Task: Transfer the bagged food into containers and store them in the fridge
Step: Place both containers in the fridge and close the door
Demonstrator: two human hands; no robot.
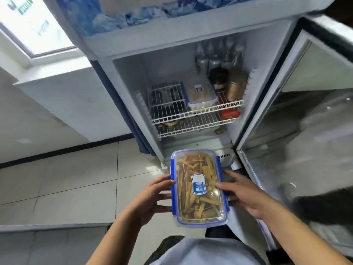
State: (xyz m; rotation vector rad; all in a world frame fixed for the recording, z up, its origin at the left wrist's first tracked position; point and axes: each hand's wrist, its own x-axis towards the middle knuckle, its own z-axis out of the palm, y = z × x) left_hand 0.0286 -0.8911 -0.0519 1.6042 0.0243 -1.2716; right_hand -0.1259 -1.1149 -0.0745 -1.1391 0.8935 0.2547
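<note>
Container, lid clipped on, full of tan strips: filling done, storing still to do. Left hand grips its left side. It's held mid-air before the open fridge. 2nd container, contents unclear, sits on the wire shelf. Right hand grips the right side.

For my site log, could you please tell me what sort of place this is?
Likely a kitchen or pantry corner: an open glass-door fridge with wire shelves and bottles, a tiled floor, and a food container held by the left hand and the right hand.
</note>
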